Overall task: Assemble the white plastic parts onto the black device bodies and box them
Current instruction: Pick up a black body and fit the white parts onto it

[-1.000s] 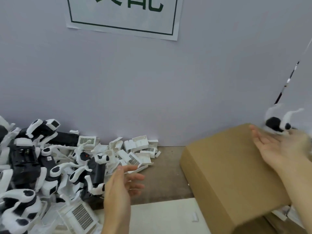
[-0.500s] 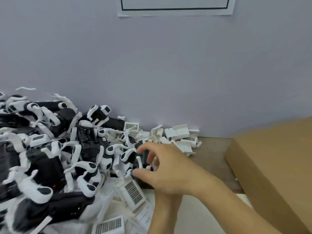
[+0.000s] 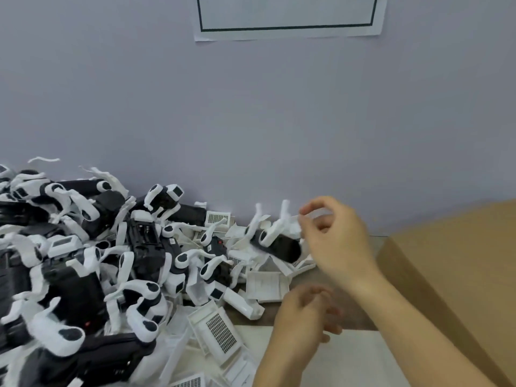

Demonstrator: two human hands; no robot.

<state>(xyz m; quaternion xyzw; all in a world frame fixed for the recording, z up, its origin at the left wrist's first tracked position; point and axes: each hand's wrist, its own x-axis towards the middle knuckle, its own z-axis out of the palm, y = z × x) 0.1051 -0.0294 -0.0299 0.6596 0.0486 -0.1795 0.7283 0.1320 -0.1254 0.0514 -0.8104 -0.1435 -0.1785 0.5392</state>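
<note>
Right hand [image 3: 335,238] lifts a black body [image 3: 279,245] off the pile by its end | left hand [image 3: 304,314] loosely curled, empty | next: support body, seat white part [image 3: 264,284] squarely | box [image 3: 460,275] right.

Wall sign [image 3: 287,16]: white sheet with a dark green border line; the part in view carries no legible writing.
Small stickers on the black device bodies [image 3: 145,247]: too small and blurred to read.
Cardboard box [image 3: 460,269]: plain brown face, no print visible.
Readable text overall: none.
</note>
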